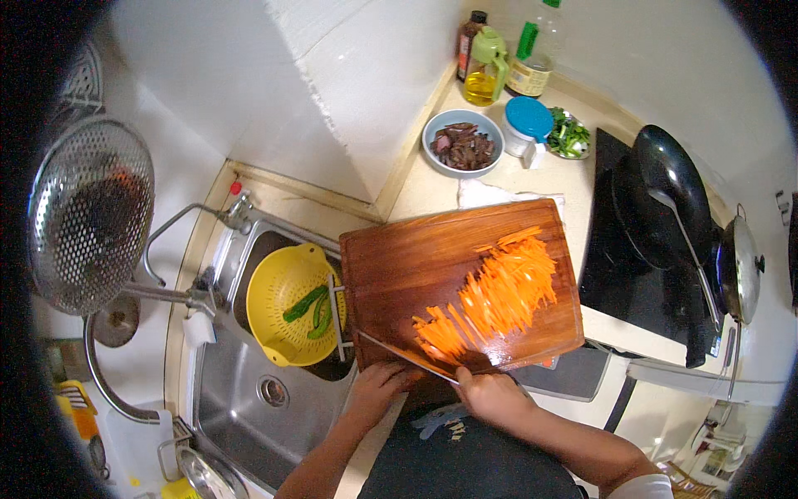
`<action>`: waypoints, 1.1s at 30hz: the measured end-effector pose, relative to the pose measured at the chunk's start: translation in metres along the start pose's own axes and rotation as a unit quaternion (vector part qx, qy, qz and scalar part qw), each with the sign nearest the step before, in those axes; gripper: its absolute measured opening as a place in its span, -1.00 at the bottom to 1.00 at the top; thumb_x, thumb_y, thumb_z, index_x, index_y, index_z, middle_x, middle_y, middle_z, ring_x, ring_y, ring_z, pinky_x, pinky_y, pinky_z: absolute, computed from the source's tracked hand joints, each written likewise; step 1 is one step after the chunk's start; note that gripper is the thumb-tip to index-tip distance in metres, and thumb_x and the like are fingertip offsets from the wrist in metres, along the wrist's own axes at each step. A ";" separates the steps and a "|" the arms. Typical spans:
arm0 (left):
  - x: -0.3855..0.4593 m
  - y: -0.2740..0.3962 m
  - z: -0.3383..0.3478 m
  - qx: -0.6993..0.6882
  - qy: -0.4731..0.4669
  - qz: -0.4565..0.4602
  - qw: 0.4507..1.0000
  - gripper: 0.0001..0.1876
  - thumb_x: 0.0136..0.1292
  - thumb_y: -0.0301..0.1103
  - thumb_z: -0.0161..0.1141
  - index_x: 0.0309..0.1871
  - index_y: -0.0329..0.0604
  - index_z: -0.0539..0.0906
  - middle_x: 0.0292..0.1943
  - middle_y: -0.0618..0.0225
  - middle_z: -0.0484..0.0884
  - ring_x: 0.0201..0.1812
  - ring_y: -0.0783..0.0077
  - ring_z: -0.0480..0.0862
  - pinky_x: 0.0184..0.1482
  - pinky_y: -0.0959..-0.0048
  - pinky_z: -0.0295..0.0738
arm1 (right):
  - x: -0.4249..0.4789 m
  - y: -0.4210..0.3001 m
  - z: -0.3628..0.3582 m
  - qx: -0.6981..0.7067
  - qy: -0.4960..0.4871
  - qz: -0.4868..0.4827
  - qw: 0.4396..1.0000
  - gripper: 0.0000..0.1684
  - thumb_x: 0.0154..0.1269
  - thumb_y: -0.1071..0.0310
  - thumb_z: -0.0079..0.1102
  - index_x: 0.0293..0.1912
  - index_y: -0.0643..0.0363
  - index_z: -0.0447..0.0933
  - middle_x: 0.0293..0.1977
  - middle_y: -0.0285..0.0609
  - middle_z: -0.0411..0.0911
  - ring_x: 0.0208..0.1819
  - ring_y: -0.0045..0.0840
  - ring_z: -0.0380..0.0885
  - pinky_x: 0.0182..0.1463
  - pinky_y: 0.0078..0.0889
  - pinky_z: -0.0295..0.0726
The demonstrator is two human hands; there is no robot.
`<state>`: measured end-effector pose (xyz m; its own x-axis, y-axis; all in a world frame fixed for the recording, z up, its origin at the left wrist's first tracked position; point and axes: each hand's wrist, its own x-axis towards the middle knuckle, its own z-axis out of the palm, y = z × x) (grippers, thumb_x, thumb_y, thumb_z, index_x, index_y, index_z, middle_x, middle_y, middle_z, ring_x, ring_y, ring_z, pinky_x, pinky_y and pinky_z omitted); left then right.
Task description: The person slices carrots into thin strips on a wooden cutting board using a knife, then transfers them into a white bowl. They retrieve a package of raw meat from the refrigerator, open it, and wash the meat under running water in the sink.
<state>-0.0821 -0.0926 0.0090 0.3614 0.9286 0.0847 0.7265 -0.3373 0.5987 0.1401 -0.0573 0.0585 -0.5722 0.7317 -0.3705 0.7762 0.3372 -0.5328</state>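
Note:
My right hand [497,394] grips a kitchen knife [408,357], its blade pointing left across the near edge of a wooden cutting board [405,262]. Thin carrot strips [508,287] lie in a long pile on the board's right half, and the closest ones reach almost to the blade. My left hand [381,388] is at the board's near left edge, just on my side of the blade. Its fingertips are partly hidden, so whether it holds anything is unclear.
Left of the board, a yellow colander [265,305] with green peppers [319,312] sits over the steel sink [249,424]. Beyond the board are a bowl of dark sliced meat [462,146], a blue-lidded jar [528,121] and bottles. A black wok [673,168] rests on the cooktop at right.

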 end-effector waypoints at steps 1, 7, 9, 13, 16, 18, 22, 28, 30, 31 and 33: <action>-0.006 -0.005 -0.002 -0.024 -0.016 -0.031 0.999 -0.71 -0.08 -0.44 0.16 -0.19 -0.10 0.56 -0.22 0.30 0.50 -0.17 0.24 0.49 -0.13 0.37 0.42 | 0.000 0.002 -0.001 0.001 0.005 0.004 1.000 -0.74 0.21 0.22 -0.10 -0.38 0.26 0.29 -0.74 0.06 0.43 -0.66 -0.09 0.48 -0.60 -0.07 0.46; 0.033 0.001 -0.011 0.026 0.008 0.063 0.998 -0.75 -0.03 -0.49 0.06 -0.21 -0.16 0.54 -0.20 0.25 0.48 -0.13 0.20 0.48 -0.10 0.37 0.42 | -0.005 0.022 -0.018 0.023 0.063 0.093 0.993 -0.72 0.23 0.23 -0.11 -0.39 0.29 0.28 -0.72 0.13 0.42 -0.61 -0.01 0.47 -0.55 -0.03 0.45; 0.055 0.008 -0.003 0.004 0.014 0.081 0.997 -0.76 -0.02 -0.50 0.04 -0.21 -0.19 0.54 -0.19 0.23 0.48 -0.13 0.20 0.48 -0.09 0.38 0.42 | -0.007 0.031 -0.026 0.040 0.087 0.131 0.987 -0.71 0.23 0.23 -0.10 -0.37 0.31 0.29 -0.71 0.17 0.41 -0.60 0.03 0.45 -0.53 0.01 0.43; 0.085 0.016 0.023 -0.007 0.052 0.099 0.994 -0.78 -0.01 -0.50 0.03 -0.24 -0.26 0.53 -0.19 0.22 0.48 -0.14 0.21 0.48 -0.10 0.41 0.43 | -0.008 0.042 -0.032 0.010 0.121 0.142 0.982 -0.74 0.22 0.24 -0.14 -0.36 0.28 0.28 -0.70 0.14 0.43 -0.61 -0.02 0.48 -0.53 -0.03 0.46; 0.089 0.023 0.027 0.010 0.087 0.095 0.992 -0.80 -0.02 -0.50 0.07 -0.26 -0.26 0.53 -0.21 0.22 0.49 -0.15 0.22 0.48 -0.11 0.40 0.43 | -0.009 0.035 -0.028 0.015 0.116 0.142 0.983 -0.77 0.20 0.28 -0.10 -0.39 0.29 0.29 -0.71 0.12 0.43 -0.63 -0.03 0.47 -0.55 -0.04 0.46; 0.083 0.025 0.032 0.014 0.114 0.087 0.990 -0.80 -0.05 -0.51 0.11 -0.27 -0.26 0.54 -0.23 0.22 0.50 -0.15 0.22 0.48 -0.12 0.39 0.43 | -0.013 0.033 -0.019 0.003 0.126 0.113 0.986 -0.81 0.15 0.33 -0.06 -0.44 0.27 0.29 -0.73 0.07 0.43 -0.68 -0.09 0.46 -0.61 -0.13 0.46; 0.084 0.028 0.036 0.045 0.127 0.084 0.987 -0.78 -0.11 -0.51 0.17 -0.29 -0.26 0.54 -0.26 0.21 0.50 -0.18 0.17 0.48 -0.14 0.35 0.43 | -0.023 0.025 -0.018 -0.087 0.120 0.093 0.985 -0.87 0.11 0.37 -0.06 -0.46 0.22 0.29 -0.75 -0.05 0.43 -0.72 -0.24 0.48 -0.69 -0.27 0.45; 0.082 0.028 0.042 0.073 0.127 0.077 0.986 -0.77 -0.12 -0.51 0.18 -0.30 -0.29 0.53 -0.26 0.19 0.50 -0.19 0.13 0.48 -0.14 0.35 0.43 | -0.022 0.025 -0.013 -0.098 0.085 0.087 0.988 -0.87 0.11 0.38 -0.09 -0.44 0.24 0.27 -0.72 0.03 0.45 -0.69 -0.21 0.50 -0.66 -0.23 0.48; 0.083 0.025 0.047 0.091 0.143 0.088 0.982 -0.77 -0.12 -0.51 0.18 -0.31 -0.29 0.53 -0.25 0.17 0.50 -0.16 0.13 0.48 -0.11 0.35 0.42 | -0.007 0.028 -0.011 -0.060 0.092 0.087 0.990 -0.86 0.11 0.38 -0.09 -0.42 0.26 0.26 -0.71 0.05 0.45 -0.68 -0.20 0.50 -0.64 -0.21 0.48; 0.083 0.025 0.048 0.072 0.142 0.080 0.984 -0.78 -0.12 -0.50 0.18 -0.31 -0.30 0.53 -0.24 0.17 0.50 -0.16 0.13 0.48 -0.11 0.35 0.42 | -0.001 0.029 -0.013 -0.042 0.097 0.086 0.991 -0.86 0.10 0.38 -0.09 -0.42 0.26 0.26 -0.71 0.06 0.45 -0.67 -0.19 0.51 -0.64 -0.20 0.49; 0.083 0.024 0.049 0.035 0.139 0.064 0.988 -0.78 -0.11 -0.49 0.18 -0.32 -0.30 0.53 -0.23 0.15 0.51 -0.15 0.12 0.48 -0.09 0.34 0.42 | -0.003 0.030 -0.015 -0.052 0.113 0.072 0.990 -0.85 0.09 0.37 -0.07 -0.42 0.27 0.26 -0.72 0.05 0.45 -0.67 -0.17 0.50 -0.63 -0.17 0.49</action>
<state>-0.0055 -0.0310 -0.0084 0.2848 0.8810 0.3777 0.7279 -0.4552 0.5129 0.1685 -0.0405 0.0548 -0.3893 0.8862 -0.2512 0.8749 0.2704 -0.4019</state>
